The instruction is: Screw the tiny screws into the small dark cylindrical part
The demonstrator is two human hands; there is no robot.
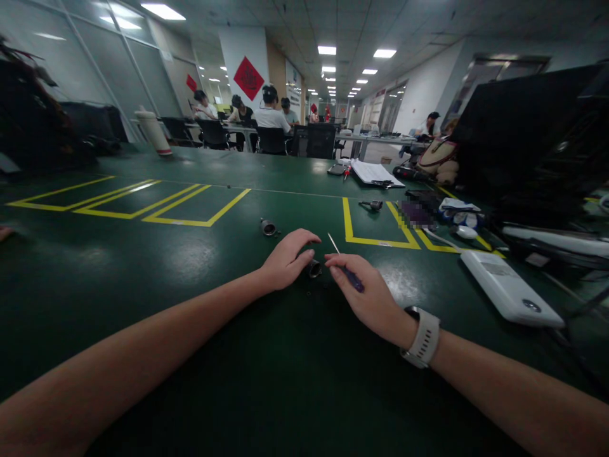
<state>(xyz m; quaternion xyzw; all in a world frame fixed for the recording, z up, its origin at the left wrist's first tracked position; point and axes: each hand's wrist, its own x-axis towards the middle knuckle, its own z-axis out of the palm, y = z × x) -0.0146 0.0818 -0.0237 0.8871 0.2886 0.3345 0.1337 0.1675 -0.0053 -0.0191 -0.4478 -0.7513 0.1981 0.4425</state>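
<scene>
My right hand [364,289] is closed around the dark purple handle of a screwdriver [354,280], whose thin metal shaft points up and away to the left. My left hand [289,259] is curved, with a gap between thumb and fingers. Just under its thumb a small dark metal cup-shaped part [314,270] lies on the table, its round opening facing me; whether the thumb touches it is hard to tell. Several tiny dark pieces lie close by. Farther off to the left is a similar metal part [268,227], with small bits beside it.
Yellow tape outlines mark the green table [214,381]. One on the right holds a dark metal part with a shaft [375,205]. Also there are a white power bank [511,289], a clipboard with papers [375,172] and cables. A tumbler [153,132] stands far left. People sit behind.
</scene>
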